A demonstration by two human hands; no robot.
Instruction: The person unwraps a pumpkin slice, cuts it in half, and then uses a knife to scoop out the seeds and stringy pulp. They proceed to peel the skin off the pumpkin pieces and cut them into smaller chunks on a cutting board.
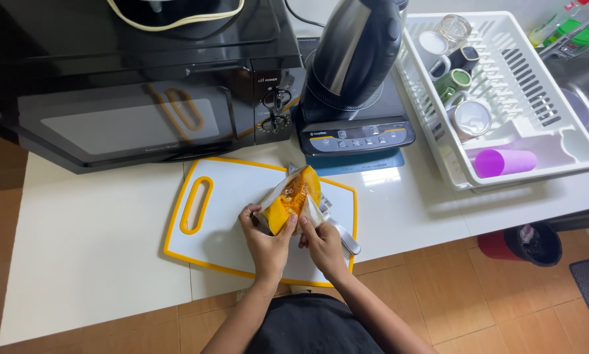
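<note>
An orange pumpkin wedge (293, 196), partly covered in clear plastic wrap, is held upright over a white cutting board with a yellow rim (223, 229). My left hand (266, 239) grips the wedge from below on its left side. My right hand (322, 241) holds the right side, with its fingers on the loose plastic wrap. A knife with a grey handle (343, 235) lies on the board just right of my right hand.
A black microwave (143, 111) stands behind the board on the white counter (84, 249). A blender (354, 78) sits to its right. A white dish rack (504, 98) holds cups, a jar and a purple tumbler (504, 162). A red bin (524, 244) stands on the floor.
</note>
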